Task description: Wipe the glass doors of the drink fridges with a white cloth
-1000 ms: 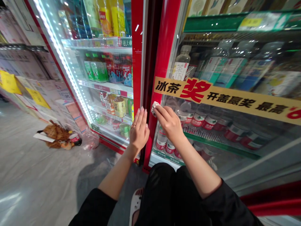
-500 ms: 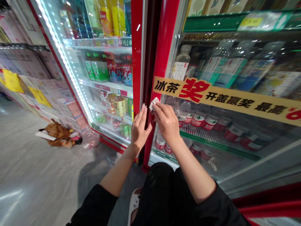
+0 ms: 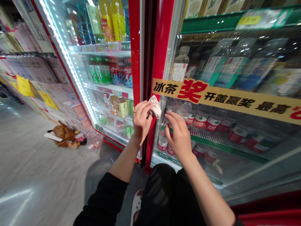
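A crumpled white tissue (image 3: 155, 108) is pinched in the fingers of my left hand (image 3: 142, 121), in front of the red door frame (image 3: 162, 40) of the right-hand drinks fridge. To its right, my right hand (image 3: 179, 135) holds nothing; its fingers are curved and apart, near the fridge's glass. Just above both hands, a yellow strip with black and red lettering (image 3: 227, 99) runs across that glass. Behind the door stand bottles with red labels (image 3: 199, 121), seen through the glass.
On the left is a second lit fridge with a red frame (image 3: 135, 47) and shelved drinks. A brown plush-like item (image 3: 64, 131) and a clear plastic bag (image 3: 94, 141) lie on the grey floor (image 3: 47, 175). Stacked cartons (image 3: 70, 94) line the far left.
The tissue has passed from my right hand to my left. My right hand has drawn away to the right, its fingers now apart. The view has shifted slightly.
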`<state>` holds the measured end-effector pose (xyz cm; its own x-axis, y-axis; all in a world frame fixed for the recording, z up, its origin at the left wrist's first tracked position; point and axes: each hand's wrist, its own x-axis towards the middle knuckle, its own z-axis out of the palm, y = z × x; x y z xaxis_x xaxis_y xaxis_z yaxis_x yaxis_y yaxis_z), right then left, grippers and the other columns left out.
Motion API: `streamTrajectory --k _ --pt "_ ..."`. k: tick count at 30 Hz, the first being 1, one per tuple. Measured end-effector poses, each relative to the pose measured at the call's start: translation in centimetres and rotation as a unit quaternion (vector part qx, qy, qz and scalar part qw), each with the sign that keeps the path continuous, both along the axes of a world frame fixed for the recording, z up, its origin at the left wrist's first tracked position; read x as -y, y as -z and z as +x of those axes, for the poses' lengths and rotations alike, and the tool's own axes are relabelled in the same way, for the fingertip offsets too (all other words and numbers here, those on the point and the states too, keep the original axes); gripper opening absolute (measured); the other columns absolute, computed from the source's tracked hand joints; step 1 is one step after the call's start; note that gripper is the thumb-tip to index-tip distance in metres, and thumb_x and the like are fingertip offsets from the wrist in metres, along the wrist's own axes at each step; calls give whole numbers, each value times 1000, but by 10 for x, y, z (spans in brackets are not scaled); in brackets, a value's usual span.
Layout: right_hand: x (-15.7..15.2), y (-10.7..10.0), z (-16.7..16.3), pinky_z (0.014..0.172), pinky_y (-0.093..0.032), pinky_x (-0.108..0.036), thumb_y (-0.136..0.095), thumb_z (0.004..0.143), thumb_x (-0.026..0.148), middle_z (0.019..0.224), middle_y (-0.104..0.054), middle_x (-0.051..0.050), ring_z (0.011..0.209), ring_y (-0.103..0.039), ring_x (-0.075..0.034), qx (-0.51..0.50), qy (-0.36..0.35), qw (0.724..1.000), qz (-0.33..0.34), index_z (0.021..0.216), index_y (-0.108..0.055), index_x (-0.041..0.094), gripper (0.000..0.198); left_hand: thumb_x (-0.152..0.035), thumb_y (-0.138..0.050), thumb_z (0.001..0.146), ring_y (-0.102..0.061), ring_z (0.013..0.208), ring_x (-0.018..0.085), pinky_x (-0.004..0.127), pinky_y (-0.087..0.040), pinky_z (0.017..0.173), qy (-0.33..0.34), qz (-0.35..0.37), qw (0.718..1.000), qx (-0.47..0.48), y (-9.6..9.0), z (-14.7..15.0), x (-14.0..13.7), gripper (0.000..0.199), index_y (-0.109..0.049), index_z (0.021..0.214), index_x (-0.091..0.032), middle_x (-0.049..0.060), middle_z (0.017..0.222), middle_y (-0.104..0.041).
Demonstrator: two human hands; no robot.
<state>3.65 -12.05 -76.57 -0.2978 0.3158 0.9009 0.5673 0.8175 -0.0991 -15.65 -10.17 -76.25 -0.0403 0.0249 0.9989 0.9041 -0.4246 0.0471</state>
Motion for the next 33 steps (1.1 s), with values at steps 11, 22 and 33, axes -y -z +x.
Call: streamTrajectory --k 11,22,33 --pt "-1 12 51 119 -64 -52 -55 101 8 148 -78 -15 145 -70 -33 59 85 990 100 161 -57 24 62 -9 -46 110 -41 170 29 48 -48 137 -2 -68 996 -58 47 16 -6 78 -22 184 -23 13 182 -43" --pt "-15 14 42 133 -48 -61 -52 108 19 177 -52 -10 166 -48 -35 107 105 989 -7 180 -35 28 74 -19 -57 115 -43 168 27 46 -52 134 -30 -30 999 19 29 39 -20 76 -25 183 -33 9 186 -35" --pt "-19 42 64 131 -50 -54 -54 108 21 177 -52 -5 161 -55 -31 131 128 983 -19 181 -33 32 76 -12 -41 117 -39 170 24 46 -43 140 -11 -48 999 12 28 43 -21 71 -24 183 -32 8 184 -40"
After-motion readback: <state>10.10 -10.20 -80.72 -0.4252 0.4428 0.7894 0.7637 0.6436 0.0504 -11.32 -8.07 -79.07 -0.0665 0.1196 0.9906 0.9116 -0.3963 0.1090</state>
